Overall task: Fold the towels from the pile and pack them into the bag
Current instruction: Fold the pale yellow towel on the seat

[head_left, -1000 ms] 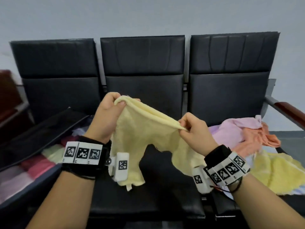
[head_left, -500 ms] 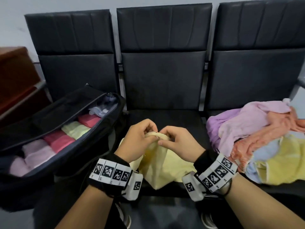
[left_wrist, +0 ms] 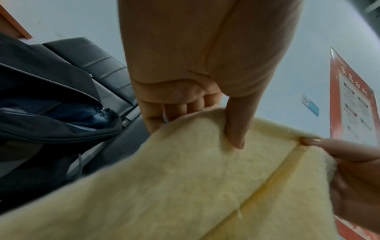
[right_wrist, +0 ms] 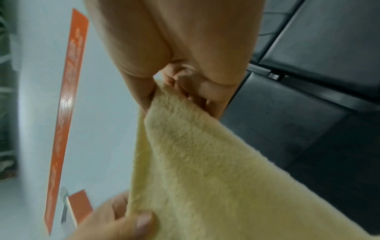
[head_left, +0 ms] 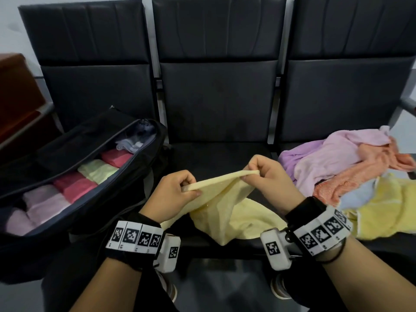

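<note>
Here, I have the pale yellow fleecy towel (head_left: 227,212) stretched over the middle black padded seat (head_left: 216,158), which serves as my landmark. My left hand (head_left: 173,197) pinches one end of the towel's top edge between thumb and curled fingers, and my right hand (head_left: 267,176) pinches the other end the same way — both are clamped on the cloth, a short span apart. I judge that the edge is held taut so the two layers line up before the next fold; the slack hangs down and rests on the front of the seat, so the seat can serve as a folding surface.

Left of the seat lies the open black fabric bag (head_left: 126,179), unzipped and turned toward me, with rolled pink, red and pale green towels (head_left: 74,185) packed in a row inside — close enough, I reckon, to drop this one in without stepping away. Right of the seat sits the loose pile of lilac, orange and yellow towels (head_left: 351,174), unfolded, so there is clearly more to do.
</note>
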A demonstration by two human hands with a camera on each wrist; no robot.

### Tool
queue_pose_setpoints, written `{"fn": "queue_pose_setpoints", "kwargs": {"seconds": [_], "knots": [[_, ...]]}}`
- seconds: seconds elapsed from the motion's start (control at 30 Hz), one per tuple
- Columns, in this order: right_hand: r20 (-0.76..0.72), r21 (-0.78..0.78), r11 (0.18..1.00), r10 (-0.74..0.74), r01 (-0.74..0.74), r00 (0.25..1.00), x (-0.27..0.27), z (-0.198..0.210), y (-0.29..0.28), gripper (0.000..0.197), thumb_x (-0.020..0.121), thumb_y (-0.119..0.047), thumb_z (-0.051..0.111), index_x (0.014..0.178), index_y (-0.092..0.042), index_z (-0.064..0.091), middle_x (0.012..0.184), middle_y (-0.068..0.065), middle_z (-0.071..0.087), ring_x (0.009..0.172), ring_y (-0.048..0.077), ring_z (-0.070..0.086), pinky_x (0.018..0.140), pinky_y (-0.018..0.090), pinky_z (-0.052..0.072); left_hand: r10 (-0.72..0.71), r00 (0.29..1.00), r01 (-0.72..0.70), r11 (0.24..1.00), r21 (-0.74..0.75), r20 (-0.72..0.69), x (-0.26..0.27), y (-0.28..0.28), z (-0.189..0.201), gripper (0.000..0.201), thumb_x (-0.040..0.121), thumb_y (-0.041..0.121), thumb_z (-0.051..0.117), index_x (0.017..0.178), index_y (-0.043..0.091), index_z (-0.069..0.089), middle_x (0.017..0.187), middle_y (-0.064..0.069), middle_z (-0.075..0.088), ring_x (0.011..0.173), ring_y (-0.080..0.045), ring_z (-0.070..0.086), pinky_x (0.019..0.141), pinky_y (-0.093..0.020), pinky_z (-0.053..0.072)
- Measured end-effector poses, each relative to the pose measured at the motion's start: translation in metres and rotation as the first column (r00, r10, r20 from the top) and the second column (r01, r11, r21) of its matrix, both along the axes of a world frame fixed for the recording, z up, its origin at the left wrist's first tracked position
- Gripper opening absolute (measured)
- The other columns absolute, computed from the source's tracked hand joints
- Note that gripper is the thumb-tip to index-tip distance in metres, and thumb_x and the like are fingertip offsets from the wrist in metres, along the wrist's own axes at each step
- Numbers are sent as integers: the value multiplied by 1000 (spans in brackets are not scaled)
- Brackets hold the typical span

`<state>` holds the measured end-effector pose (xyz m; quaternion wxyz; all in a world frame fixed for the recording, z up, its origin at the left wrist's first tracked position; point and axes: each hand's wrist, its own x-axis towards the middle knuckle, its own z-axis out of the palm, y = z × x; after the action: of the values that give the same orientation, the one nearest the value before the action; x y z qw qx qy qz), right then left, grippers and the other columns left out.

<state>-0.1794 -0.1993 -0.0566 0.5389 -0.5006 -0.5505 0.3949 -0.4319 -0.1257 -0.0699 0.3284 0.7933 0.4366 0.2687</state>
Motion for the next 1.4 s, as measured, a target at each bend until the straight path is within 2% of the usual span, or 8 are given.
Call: {"fn": "queue_pose_setpoints", "kwargs": {"seconds": [0.17, 0.27, 0.47, 0.6, 0.8, 0.93, 1.13, 1.4], "knots": [[-156, 40, 978, -196, 204, 968, 21, 13, 1, 29, 79, -15, 64, 63, -25, 42, 73, 10, 44, 69, 21, 40, 59, 27, 33, 81, 995, -82, 996, -20, -59, -18, 9, -11, 21, 78, 20, 82, 72, 22, 62, 67, 2, 61, 57, -2, 50, 59, -23, 43], [-154, 60, 933, -343, 355, 927, 34, 16, 3, 34, 87, -11, 61, 64, -26, 39, 62, -1, 39, 53, 8, 38, 48, 17, 32, 111, 992, -113, 993, -22, -62, -33, 14, -17, 22, 78, 16, 82, 70, 21, 62, 64, 7, 62, 57, 0, 52, 55, -15, 40], [-234, 57, 874, -458, 483, 858, 53, 15, 6, 37, 88, -12, 59, 62, -27, 37, 64, -5, 32, 60, 8, 30, 56, 25, 26, 193, 981, -195, 980, -47, -30, -53, 20, -24, 18, 77, 18, 84, 69, 21, 68, 62, 4, 61, 56, -1, 50, 54, -15, 39], [-135, 44, 852, -513, 522, 848, 56, 11, 8, 33, 85, -18, 60, 61, -27, 39, 58, -14, 35, 54, 2, 33, 50, 16, 31, 204, 978, -197, 974, -116, 49, -54, 17, -21, 14, 82, 14, 80, 72, 16, 71, 63, 2, 62, 58, -3, 51, 53, -12, 41], [140, -53, 944, -317, 326, 938, 22, 2, 11, 20, 73, -23, 63, 59, -22, 48, 58, -5, 44, 57, 9, 42, 52, 24, 35, 245, 935, -187, 955, -230, 257, -38, 7, 0, 19, 94, 5, 63, 88, 17, 76, 79, 0, 74, 72, -2, 65, 63, -14, 50], [177, -98, 994, -28, 46, 984, -14, -3, 15, 33, 85, -25, 68, 58, -23, 49, 58, -6, 44, 57, 8, 42, 54, 24, 35, 124, 939, -69, 982, -178, 321, -2, -7, 17, 32, 97, 4, 55, 110, 27, 72, 65, 3, 58, 63, -5, 53, 60, -16, 45], [174, -56, 978, 207, -200, 963, -34, 0, 13, 31, 91, -35, 64, 71, -12, 61, 60, -10, 44, 56, 3, 38, 54, 13, 33, -46, 954, 107, 975, -193, 296, 36, -27, 26, 33, 97, 4, 51, 111, 22, 75, 108, 5, 75, 104, -6, 68, 90, -23, 52], [334, -139, 949, 315, -284, 888, -20, -4, 5, 21, 91, -36, 64, 74, -25, 68, 64, -10, 54, 62, 5, 46, 60, 24, 40, -173, 961, 203, 971, -125, 214, 38, -30, 19, 27, 92, 0, 62, 113, 13, 73, 100, 0, 71, 95, -13, 68, 86, -29, 54]]}}
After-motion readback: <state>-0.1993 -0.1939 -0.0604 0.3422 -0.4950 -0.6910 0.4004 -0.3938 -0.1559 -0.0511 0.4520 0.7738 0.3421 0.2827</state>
